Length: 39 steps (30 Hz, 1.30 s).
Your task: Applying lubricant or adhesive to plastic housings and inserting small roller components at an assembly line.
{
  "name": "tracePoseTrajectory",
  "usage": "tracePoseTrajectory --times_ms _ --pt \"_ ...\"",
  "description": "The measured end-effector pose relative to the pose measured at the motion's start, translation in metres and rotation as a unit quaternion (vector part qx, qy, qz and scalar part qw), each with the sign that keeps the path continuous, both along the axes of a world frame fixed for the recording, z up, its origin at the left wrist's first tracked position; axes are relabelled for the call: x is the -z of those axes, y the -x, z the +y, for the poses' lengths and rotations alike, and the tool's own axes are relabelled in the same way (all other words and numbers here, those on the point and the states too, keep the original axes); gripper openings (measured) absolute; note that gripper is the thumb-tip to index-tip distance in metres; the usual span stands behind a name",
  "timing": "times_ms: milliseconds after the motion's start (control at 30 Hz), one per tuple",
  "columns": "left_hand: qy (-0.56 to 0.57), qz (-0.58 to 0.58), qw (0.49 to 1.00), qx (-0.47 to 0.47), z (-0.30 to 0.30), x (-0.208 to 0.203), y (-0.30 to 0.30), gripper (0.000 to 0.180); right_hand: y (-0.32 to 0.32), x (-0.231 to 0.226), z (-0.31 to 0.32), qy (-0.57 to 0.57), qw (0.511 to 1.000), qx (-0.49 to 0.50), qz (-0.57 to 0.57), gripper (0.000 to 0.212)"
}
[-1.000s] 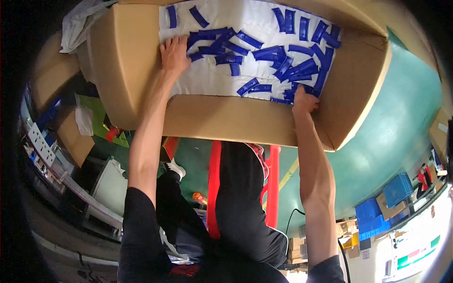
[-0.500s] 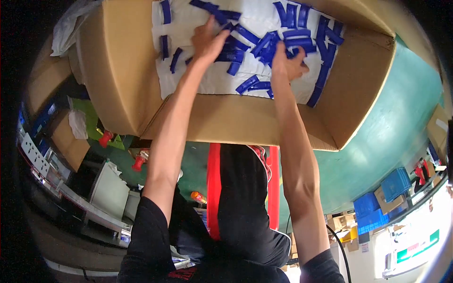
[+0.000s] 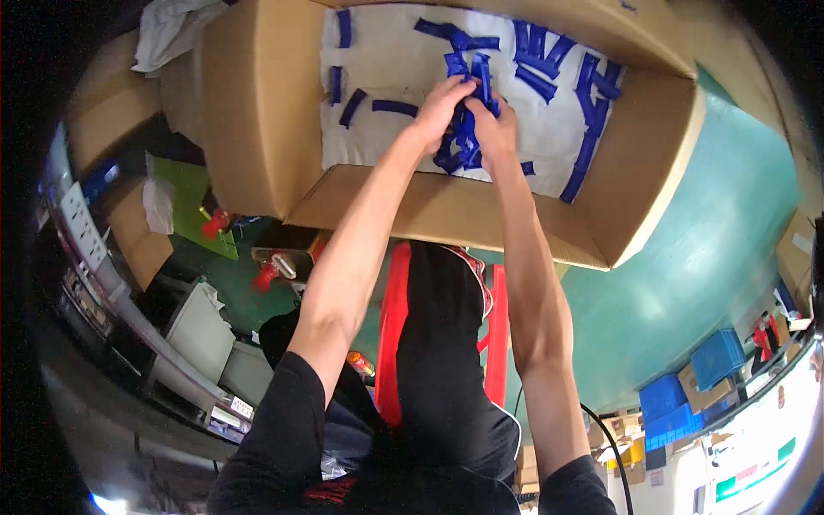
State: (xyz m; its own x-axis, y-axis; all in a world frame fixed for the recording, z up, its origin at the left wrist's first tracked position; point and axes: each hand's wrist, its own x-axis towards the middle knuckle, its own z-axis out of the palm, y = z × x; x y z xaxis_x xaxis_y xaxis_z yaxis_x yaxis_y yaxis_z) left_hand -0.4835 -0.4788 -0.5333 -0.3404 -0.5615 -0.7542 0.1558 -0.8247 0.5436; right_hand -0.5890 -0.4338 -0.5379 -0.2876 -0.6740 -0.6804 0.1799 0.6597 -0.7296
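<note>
Both my hands are close together over the cardboard box (image 3: 429, 206), gathered round a bunch of blue strips (image 3: 481, 72). My left hand (image 3: 443, 110) presses on the bunch from its left side, fingers partly hidden. My right hand (image 3: 495, 136) closes on it from the right. More blue pieces show below and between my hands. Flat blue strips (image 3: 587, 154) lie loose on the white sheet (image 3: 369, 142) lining the box, most of them along its right side and far edge. A single curved strip (image 3: 395, 107) lies left of my left hand.
The box walls rise around the sheet. Crumpled plastic (image 3: 167, 39) hangs at the far left corner. Red-handled tools (image 3: 268, 275) are below the box on the left. Blue crates (image 3: 669, 403) stand on the green floor (image 3: 652, 326) at the right.
My hands, apart before, have come together at the middle of the sheet. The scattered blue strips there are now bunched between them. The box has shifted slightly in view.
</note>
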Motion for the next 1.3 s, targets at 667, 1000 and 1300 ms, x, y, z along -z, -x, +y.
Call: tracePoseTrajectory --times_ms 667,1000,1300 --pt "0.553 -0.408 0.72 -0.095 0.044 -0.602 -0.189 0.033 -0.196 -0.571 -0.021 0.391 0.887 -0.081 -0.232 0.029" --pt "0.392 -0.479 0.783 -0.073 0.02 -0.626 -0.37 0.053 -0.37 -0.572 -0.111 0.445 0.845 -0.254 0.155 0.038" --pt "0.526 -0.614 0.58 -0.097 0.115 -0.651 -0.38 0.039 -0.321 -0.546 -0.095 0.585 0.74 -0.244 0.226 0.048"
